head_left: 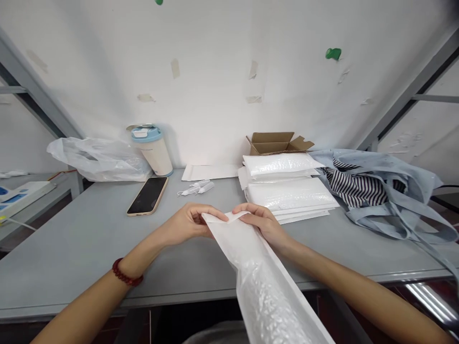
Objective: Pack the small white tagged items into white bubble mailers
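Observation:
A white bubble mailer hangs between my hands, its far end over the table and its near end running down towards my body. My left hand pinches the left corner of the mailer's folded end. On the right corner, my right hand grips with thumb and fingers at the flap. Just beyond my right hand lies a stack of white bubble mailers. Several small white plastic pieces with thin loops lie on the table past my left hand. Whether anything is inside the held mailer, I cannot tell.
Left on the grey table are a phone, a cream tumbler with blue lid and a clear plastic bag. An open cardboard box stands behind the stack. A light blue cloth bag lies at the right.

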